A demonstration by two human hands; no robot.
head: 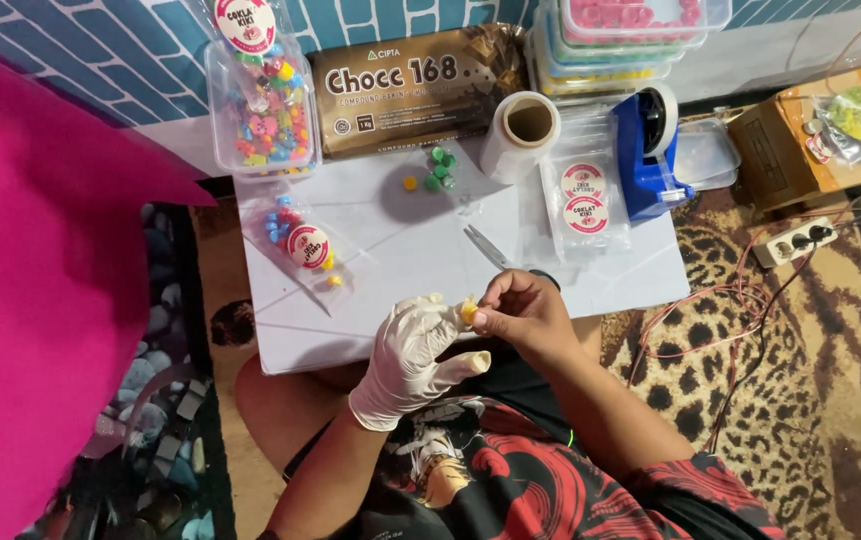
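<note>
My left hand (408, 352) wears a white glove and my right hand (522, 310) is bare. Both meet over the near edge of a white board (420, 235), pinching a small yellow candy (468, 311) between their fingertips. Scissors (490, 248) lie on the board just beyond my right hand. A clear bag of coloured candies (298, 243) with a round sticker rests at the board's left. A few green candies and a yellow one (435, 170) sit near the far edge.
At the back stand a clear box of coloured candies (262, 105), a brown chocolate block pack (415, 85), a roll of clear film (520, 132), a blue tape dispenser (650, 150) and stacked tubs (630, 35). A cardboard box (810, 140), power strip (795, 240) and cables lie right. Pink cloth (40, 280) fills the left.
</note>
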